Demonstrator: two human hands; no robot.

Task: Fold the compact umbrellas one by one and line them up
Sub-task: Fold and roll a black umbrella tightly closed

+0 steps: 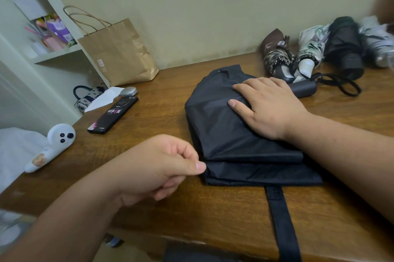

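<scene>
A black compact umbrella (223,125) lies flattened on the wooden desk (162,204), its canopy pleats stacked and its closing strap (281,221) trailing over the front edge. My right hand (268,106) presses flat on top of the canopy, fingers spread. My left hand (162,165) pinches the canopy's near left corner between thumb and forefinger. The umbrella's dark handle (303,89) with a wrist loop sticks out past my right hand. Several folded umbrellas stand in a row at the back right: a brown one (275,55), a white patterned one (311,50), a black one (345,48) and a grey one (377,42).
A brown paper bag (119,52) stands against the wall at the back left. A black phone (114,114), a small silver round case (128,91) and a white seal-shaped toy (53,146) lie on the desk's left side. White shelves (53,52) rise at far left.
</scene>
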